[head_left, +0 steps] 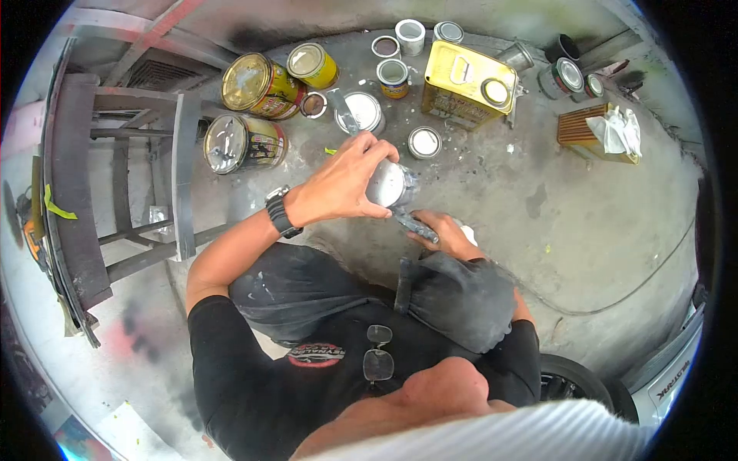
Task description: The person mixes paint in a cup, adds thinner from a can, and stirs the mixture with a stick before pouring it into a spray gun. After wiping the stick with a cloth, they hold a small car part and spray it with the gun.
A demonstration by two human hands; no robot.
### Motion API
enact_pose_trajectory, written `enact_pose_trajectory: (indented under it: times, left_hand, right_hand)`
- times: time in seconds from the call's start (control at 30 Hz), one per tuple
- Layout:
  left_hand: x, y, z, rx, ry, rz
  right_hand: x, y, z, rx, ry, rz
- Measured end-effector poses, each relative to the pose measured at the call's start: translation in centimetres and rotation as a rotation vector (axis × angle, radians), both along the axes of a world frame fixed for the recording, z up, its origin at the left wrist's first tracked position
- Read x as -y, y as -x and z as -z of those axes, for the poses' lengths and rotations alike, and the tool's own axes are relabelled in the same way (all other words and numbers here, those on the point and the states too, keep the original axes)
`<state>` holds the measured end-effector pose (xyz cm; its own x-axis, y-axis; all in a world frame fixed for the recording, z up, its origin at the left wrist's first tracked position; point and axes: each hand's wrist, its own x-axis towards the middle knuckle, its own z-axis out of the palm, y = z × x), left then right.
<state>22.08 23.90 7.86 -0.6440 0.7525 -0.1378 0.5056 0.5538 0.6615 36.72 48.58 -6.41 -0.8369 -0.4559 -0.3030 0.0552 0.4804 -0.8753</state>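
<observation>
My left hand (338,180), with a watch on its wrist, curls its fingers and thumb around a round cup (387,184) with a whitish top and a see-through side. Just below the cup, my right hand (442,232) is closed around a grey, paint-speckled tool (417,225); its full shape is hidden by the fingers. The tool's far end meets the cup near my left thumb. Beyond my left fingertips, a flat grey strip (344,111) overlaps an open can of white paint (365,110) on the floor. A smaller can (424,142) stands to its right.
Big yellow-labelled cans (261,84) stand at the back left, near a grey wooden stand (184,177). A square yellow tin (465,81) is behind the cup. Farther right is a brown tin (588,138) with white cloth on top. A thin hose (592,311) crosses the floor.
</observation>
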Motion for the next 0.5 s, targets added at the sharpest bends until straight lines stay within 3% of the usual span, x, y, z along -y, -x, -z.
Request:
enact_pose_trajectory:
  times: [0.2,0.37,0.5]
  left_hand:
    - [-0.1,0.0,1.0,0.021,-0.015,0.014]
    - [-0.2,0.6,1.5,-0.102,-0.042,-0.002]
    - [0.0,1.8,-0.5,0.077,-0.107,-0.132]
  right_hand:
    - [-0.2,-0.8,2.3,-0.140,0.022,-0.030]
    - [-0.1,-0.9,2.3,-0.032,0.041,-0.016]
    - [-0.6,-1.2,2.7,0.037,0.057,0.058]
